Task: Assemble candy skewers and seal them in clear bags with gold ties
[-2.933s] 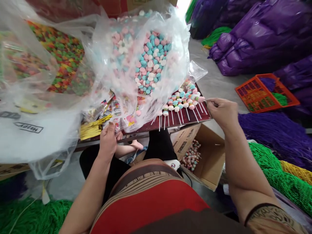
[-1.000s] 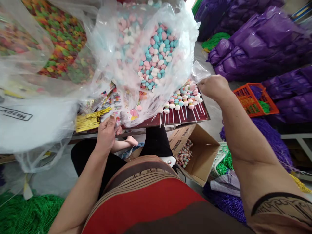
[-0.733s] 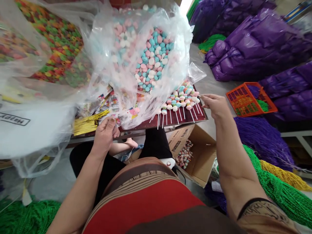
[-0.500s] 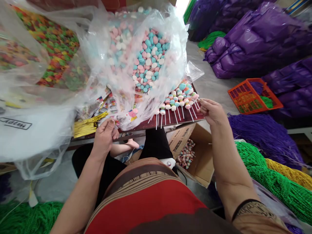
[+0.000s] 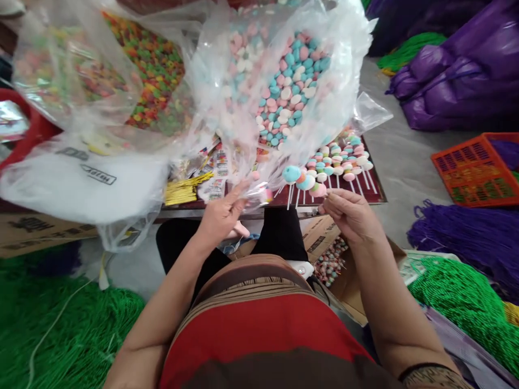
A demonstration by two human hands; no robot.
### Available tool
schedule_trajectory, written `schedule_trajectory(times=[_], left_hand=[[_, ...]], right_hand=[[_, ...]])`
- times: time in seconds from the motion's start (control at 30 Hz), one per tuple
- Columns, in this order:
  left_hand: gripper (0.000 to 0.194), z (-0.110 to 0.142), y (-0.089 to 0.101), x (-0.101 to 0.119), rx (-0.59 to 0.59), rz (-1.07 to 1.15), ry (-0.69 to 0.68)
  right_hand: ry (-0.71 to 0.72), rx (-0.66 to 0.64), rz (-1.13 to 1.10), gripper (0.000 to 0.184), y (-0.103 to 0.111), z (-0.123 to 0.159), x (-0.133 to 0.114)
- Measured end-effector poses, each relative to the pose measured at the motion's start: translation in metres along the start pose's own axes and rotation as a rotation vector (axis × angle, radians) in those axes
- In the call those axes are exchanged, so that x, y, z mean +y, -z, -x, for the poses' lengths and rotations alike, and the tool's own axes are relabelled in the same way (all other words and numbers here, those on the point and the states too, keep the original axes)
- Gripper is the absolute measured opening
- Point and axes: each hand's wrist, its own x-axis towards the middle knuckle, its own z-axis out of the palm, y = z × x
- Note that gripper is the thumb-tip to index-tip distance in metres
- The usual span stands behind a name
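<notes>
My right hand (image 5: 344, 212) pinches the stick of a candy skewer (image 5: 305, 179), whose blue, white and pink pieces point left over the table's front edge. Between the fingers of my left hand (image 5: 224, 215) is a small clear plastic bag (image 5: 259, 195) with a printed pattern, its mouth toward the skewer but apart from it. Several finished-looking candy skewers (image 5: 338, 159) lie in rows on the dark red table (image 5: 375, 186), white sticks toward me. Left of them sits a bundle of gold twist ties (image 5: 186, 189).
A large clear bag of pink, blue and white candies (image 5: 290, 89) stands behind my hands. Further left are a bag of colourful ring candies (image 5: 156, 81) and a white plastic bag (image 5: 81, 183). Below the table is a cardboard box (image 5: 352, 286) with candies; an orange crate (image 5: 472, 170) stands right.
My right hand has lifted a candy skewer from the group and brought it leftward. My left hand has raised the clear bag toward it. The camera view has shifted left.
</notes>
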Motion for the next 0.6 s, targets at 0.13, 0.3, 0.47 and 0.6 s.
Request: schedule_trajectory(times=[0.13,0.3,0.47,0.6], left_hand=[[0.062,0.002,-0.007,0.019,-0.038,-0.018,-0.022],[0.068,-0.003,-0.011,0.019,0.016,-0.092,-0.038],[0.066,-0.003,-0.005,0.01,0.091,-0.389,-0.175],[0.069,-0.002,-0.004,0.002,0.11,-0.542,-0.298]], right_hand=[[0.01,0.008,0.08,0.025,-0.031,0.011,0.026],[0.196,0.033,0.343,0.018,-0.051,0.029,0.036],[0.352,-0.004,0.581,0.013,-0.051,0.039,0.023],[0.422,-0.027,0.671,0.016,-0.052,0.044,0.017]])
